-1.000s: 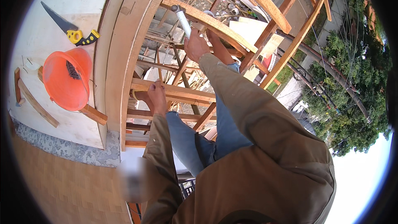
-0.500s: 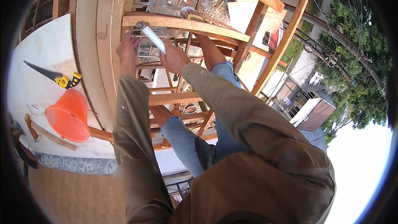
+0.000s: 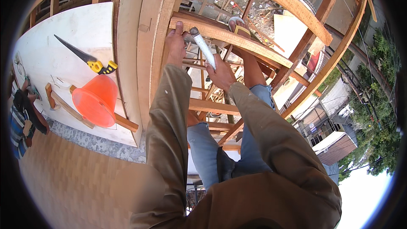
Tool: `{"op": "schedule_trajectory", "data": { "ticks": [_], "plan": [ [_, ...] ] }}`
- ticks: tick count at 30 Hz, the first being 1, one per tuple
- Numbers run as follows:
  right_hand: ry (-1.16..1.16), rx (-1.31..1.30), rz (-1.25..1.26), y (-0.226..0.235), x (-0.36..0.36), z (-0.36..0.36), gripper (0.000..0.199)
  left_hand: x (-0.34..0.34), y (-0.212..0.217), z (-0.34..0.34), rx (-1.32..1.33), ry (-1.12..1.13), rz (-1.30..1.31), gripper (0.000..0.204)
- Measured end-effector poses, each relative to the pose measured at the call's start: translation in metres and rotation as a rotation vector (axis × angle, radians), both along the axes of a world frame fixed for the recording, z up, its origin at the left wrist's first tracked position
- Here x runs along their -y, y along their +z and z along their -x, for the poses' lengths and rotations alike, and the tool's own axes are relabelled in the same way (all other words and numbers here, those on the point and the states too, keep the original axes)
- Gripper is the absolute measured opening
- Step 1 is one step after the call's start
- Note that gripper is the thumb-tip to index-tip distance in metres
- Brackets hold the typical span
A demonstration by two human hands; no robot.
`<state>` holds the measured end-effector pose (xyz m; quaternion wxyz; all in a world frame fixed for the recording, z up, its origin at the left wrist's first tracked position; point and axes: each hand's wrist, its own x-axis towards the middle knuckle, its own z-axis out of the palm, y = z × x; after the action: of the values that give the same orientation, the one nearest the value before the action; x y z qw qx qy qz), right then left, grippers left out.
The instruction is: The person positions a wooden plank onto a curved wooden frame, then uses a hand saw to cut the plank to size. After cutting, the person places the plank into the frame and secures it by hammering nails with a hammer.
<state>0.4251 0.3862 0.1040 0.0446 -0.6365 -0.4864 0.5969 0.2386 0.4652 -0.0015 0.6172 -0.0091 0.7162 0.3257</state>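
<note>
My right hand (image 3: 221, 73) grips a hammer (image 3: 204, 51) by its white handle. The dark hammer head rests against or just in front of a wooden beam (image 3: 231, 37) that crosses the open framework. At the beam's left end, my left hand (image 3: 174, 46) is closed on the wood, its thumb lying on the near face. Some of its fingers are hidden behind or below the beam. Both forearms, in brown sleeves, reach up from the lower edge.
On a white panel at left lie a handsaw (image 3: 85, 57) with a yellow-black handle, an orange bucket (image 3: 96, 99) and wood offcuts (image 3: 70, 106). Open gaps between the joists (image 3: 216, 106) drop to rubble. Another person (image 3: 25, 114) is at the far left edge.
The view has swung, so the scene sits farther right. My left hand has gone from spread fingers below the beam's end to a hold on it. The hammer stays in my right hand.
</note>
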Motion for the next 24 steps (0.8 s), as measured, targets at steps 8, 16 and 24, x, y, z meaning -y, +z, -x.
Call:
{"op": "schedule_trajectory", "data": {
  "ticks": [8, 16, 24],
  "plan": [
    [0.469, 0.257, 0.018, 0.03, 0.004, -0.049, 0.035, 0.01, -0.016, -0.003, 0.034, 0.13, -0.045, 0.054],
    [1.062, 0.428, -0.398, 0.015, -0.042, -0.07, 0.051, 0.016, -0.026, -0.007, 0.036, 0.135, -0.124, 0.074],
    [0.98, 0.508, -0.368, 0.002, -0.049, -0.047, 0.052, 0.013, -0.02, -0.011, 0.025, 0.205, -0.103, 0.058]
  ]
}}
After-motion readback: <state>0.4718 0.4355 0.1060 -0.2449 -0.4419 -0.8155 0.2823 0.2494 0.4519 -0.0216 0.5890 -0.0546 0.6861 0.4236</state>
